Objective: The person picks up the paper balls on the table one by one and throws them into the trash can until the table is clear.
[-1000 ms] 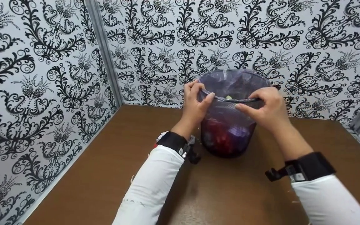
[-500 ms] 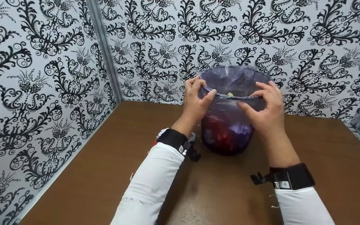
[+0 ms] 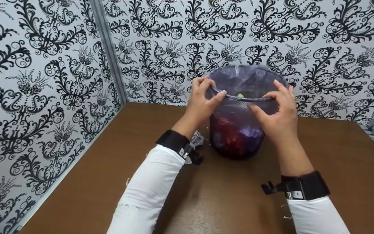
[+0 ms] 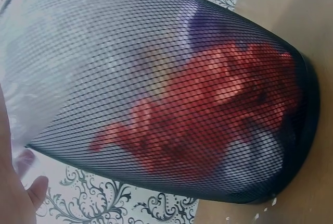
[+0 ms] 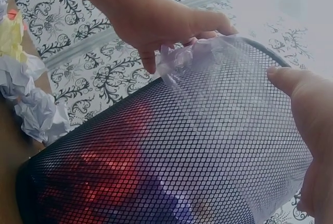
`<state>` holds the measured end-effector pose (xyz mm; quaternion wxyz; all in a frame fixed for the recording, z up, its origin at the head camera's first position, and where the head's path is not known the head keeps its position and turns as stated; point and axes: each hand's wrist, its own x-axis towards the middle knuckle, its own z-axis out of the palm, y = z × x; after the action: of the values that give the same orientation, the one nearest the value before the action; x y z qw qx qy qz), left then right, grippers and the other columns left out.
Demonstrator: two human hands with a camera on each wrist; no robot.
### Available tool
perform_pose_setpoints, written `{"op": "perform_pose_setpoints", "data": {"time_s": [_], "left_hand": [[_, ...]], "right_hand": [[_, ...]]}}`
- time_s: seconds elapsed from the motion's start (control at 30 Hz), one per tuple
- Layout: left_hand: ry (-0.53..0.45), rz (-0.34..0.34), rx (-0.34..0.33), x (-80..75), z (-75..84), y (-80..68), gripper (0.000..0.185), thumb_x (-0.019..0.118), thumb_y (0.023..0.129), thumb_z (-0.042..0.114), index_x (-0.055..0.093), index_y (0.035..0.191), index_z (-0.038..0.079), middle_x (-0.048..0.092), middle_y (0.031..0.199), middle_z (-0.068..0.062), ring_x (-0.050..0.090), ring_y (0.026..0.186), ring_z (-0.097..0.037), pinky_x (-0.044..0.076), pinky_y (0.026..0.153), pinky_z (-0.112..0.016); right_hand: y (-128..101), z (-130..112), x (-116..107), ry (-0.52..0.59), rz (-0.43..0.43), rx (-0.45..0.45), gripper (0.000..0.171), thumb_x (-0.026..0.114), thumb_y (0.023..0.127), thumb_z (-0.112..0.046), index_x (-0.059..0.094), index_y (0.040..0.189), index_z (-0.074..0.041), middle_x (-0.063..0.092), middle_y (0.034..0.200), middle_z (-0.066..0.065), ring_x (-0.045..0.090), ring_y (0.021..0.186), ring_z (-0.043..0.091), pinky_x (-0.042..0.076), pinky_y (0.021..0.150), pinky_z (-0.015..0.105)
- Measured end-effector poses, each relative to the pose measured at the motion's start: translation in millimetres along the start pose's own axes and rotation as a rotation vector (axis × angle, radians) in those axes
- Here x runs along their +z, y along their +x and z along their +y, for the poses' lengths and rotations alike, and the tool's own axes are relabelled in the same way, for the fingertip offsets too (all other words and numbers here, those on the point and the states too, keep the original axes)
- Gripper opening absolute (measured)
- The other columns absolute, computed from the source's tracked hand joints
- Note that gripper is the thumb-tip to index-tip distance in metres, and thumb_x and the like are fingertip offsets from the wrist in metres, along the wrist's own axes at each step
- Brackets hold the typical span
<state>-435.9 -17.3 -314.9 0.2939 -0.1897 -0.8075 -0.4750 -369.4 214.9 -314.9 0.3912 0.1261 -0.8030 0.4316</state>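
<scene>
Both hands pinch one clear plastic liner (image 3: pixel 239 107) at the near rim of one black mesh wastebasket (image 3: pixel 237 143): left hand (image 3: pixel 203 104) at the rim's left, right hand (image 3: pixel 278 118) at its right (thumbs outside). The basket stands near the patterned back wall (image 3: pixel 320 48); one crumpled paper (image 3: pixel 196 139) lies beside it on the brown table (image 3: pixel 93 182).

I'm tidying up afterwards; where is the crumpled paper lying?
In the head view the crumpled paper lies on the table, left of the mesh bin, by the left wrist.

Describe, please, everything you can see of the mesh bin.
The bin is round black wire mesh, narrowing to a solid base, upright on the brown table by the patterned wall. A clear bag lines it; red and purple stuff shows through. The left hand and right hand pinch the bag at its rim.
</scene>
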Motion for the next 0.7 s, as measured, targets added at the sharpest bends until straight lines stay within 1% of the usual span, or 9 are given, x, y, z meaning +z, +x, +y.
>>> {"op": "perform_pose_setpoints", "data": {"time_s": [0.07,0.13,0.2,0.27,0.37,0.43,0.53,0.63,0.7], "left_hand": [[0.030,-0.006,-0.003,-5.2,1.5,-0.1,0.046,0.061,0.077,0.067,0.054,0.100,0.027,0.040,0.128,0.004,0.046,0.115,-0.015,0.046,0.093,-0.039],[0.058,0.000,-0.009,-10.1,2.0,-0.9,0.050,0.062,0.076,0.069,0.057,0.108,0.030,0.044,0.126,0.005,0.048,0.113,-0.014,0.044,0.092,-0.039],[0.098,0.015,-0.010,-13.7,1.1,-2.0,0.058,0.061,0.074,0.072,0.056,0.118,0.035,0.049,0.123,0.007,0.047,0.109,-0.013,0.041,0.092,-0.038],[0.137,0.040,0.001,-16.2,-0.3,-3.4,0.064,0.061,0.073,0.073,0.055,0.125,0.036,0.051,0.123,0.008,0.046,0.110,-0.012,0.038,0.093,-0.039],[0.148,0.074,0.021,-17.7,-0.5,-4.9,0.072,0.065,0.070,0.073,0.055,0.130,0.036,0.046,0.131,0.005,0.043,0.115,-0.013,0.037,0.096,-0.039],[0.133,0.090,0.025,-17.5,-0.1,-5.2,0.076,0.068,0.067,0.073,0.054,0.133,0.037,0.040,0.135,0.002,0.041,0.119,-0.014,0.038,0.097,-0.039],[0.113,0.096,0.009,-16.9,0.1,-6.2,0.088,0.070,0.062,0.075,0.045,0.140,0.043,0.036,0.137,0.003,0.041,0.119,-0.014,0.041,0.095,-0.038],[0.093,0.091,-0.002,-17.1,-0.5,-7.3,0.102,0.071,0.060,0.077,0.030,0.148,0.046,0.038,0.133,0.004,0.042,0.114,-0.012,0.043,0.092,-0.036],[0.082,0.085,-0.009,-18.1,-1.0,-8.4,0.108,0.071,0.059,0.078,0.020,0.150,0.049,0.038,0.134,0.004,0.043,0.113,-0.012,0.043,0.091,-0.035]], "right_hand": [[0,0,0,-0.001,0.000,0.002,0.051,0.083,0.070,-0.048,0.064,0.099,-0.011,0.042,0.149,-0.009,0.015,0.147,0.019,0.003,0.118,0.042],[0,-1,0,0.002,0.002,-0.003,0.049,0.084,0.070,-0.047,0.064,0.098,-0.011,0.043,0.149,-0.008,0.016,0.147,0.020,0.003,0.119,0.041],[0,-1,0,0.003,0.006,-0.013,0.048,0.084,0.070,-0.046,0.064,0.097,-0.011,0.044,0.148,-0.006,0.017,0.147,0.021,0.003,0.119,0.040],[0,0,1,0.008,0.014,-0.032,0.046,0.084,0.071,-0.043,0.064,0.095,-0.009,0.047,0.147,-0.003,0.019,0.146,0.024,0.004,0.119,0.039],[0,1,2,0.009,0.025,-0.053,0.044,0.084,0.071,-0.040,0.064,0.094,-0.008,0.049,0.145,0.001,0.020,0.146,0.026,0.005,0.119,0.038],[0,1,2,0.004,0.031,-0.058,0.043,0.084,0.071,-0.040,0.064,0.093,-0.008,0.050,0.145,0.001,0.021,0.146,0.026,0.005,0.119,0.037],[0,1,2,-0.005,0.033,-0.056,0.043,0.084,0.071,-0.042,0.064,0.092,-0.010,0.050,0.144,0.001,0.021,0.146,0.025,0.005,0.119,0.036],[1,1,1,-0.010,0.035,-0.061,0.043,0.084,0.071,-0.042,0.064,0.092,-0.010,0.051,0.144,0.003,0.023,0.145,0.026,0.006,0.119,0.036],[1,1,1,-0.010,0.031,-0.056,0.044,0.084,0.071,-0.043,0.064,0.092,-0.010,0.050,0.144,0.002,0.022,0.145,0.026,0.005,0.119,0.036]]}}
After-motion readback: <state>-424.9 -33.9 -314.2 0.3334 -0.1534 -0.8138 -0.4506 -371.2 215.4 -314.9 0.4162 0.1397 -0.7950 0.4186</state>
